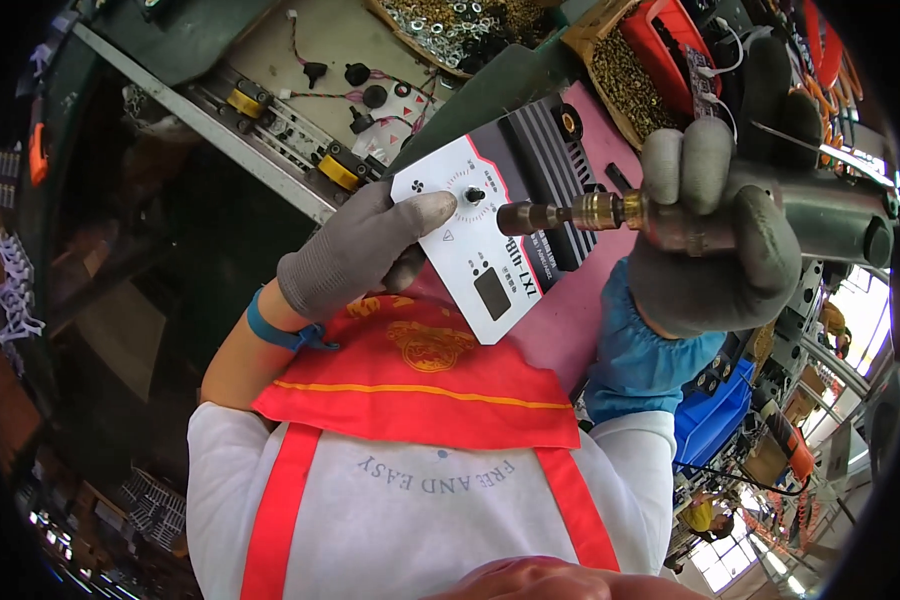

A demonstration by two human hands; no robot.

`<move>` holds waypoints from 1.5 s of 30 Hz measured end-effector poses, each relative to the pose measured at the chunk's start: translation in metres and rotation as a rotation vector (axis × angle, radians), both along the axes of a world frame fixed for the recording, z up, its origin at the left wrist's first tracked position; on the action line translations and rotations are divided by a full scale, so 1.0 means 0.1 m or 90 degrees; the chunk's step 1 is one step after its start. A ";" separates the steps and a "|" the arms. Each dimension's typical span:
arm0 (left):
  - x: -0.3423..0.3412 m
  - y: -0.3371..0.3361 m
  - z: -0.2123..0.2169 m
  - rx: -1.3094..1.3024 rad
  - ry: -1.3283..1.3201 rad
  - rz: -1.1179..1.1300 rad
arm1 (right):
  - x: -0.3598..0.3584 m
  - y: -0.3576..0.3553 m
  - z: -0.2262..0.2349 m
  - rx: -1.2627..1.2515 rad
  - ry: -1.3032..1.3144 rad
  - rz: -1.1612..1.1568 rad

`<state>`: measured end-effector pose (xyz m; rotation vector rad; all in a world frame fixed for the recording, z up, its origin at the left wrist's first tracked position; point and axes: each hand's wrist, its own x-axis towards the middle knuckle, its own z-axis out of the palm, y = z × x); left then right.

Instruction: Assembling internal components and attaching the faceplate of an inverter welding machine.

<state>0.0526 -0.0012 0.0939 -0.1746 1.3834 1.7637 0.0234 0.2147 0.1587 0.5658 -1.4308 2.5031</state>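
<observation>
My left hand (355, 245), in a grey glove, grips the near-left edge of a white control panel (460, 270). Its thumb lies on the face beside a short black shaft (474, 195). The panel is tilted and has a dark display window (491, 293). Behind it on the right shows a dark grey striped part (545, 165); whether the two are joined I cannot tell. Wrapped around a dark power nutdriver (825, 215) is my right hand (715, 250), also gloved in grey. The driver's brown socket tip (526, 218) points left, a little right of the shaft in the picture.
Pink matting (590, 290) covers the bench beneath the panel. Beyond stand a bin of metal nuts and washers (455, 25), a box of brass-coloured small parts (625, 75) and a red bin (670, 50). Wired black knob-like parts (375, 96) lie left, near a metal rail (210, 120).
</observation>
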 end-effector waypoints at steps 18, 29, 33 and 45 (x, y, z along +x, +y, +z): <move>-0.02 0.06 -0.04 0.073 0.044 -0.007 | 0.10 -0.23 -0.10 0.157 0.061 -0.057; -0.36 -0.88 0.55 -0.742 0.791 0.418 | -0.01 2.30 -0.09 0.797 -0.092 -0.812; -0.98 -0.64 0.36 -1.124 0.795 0.120 | 0.03 2.49 -0.59 0.895 -0.081 -0.774; -1.74 -0.54 -0.10 -0.935 1.093 0.220 | 0.02 2.51 -0.89 1.141 -0.194 -0.634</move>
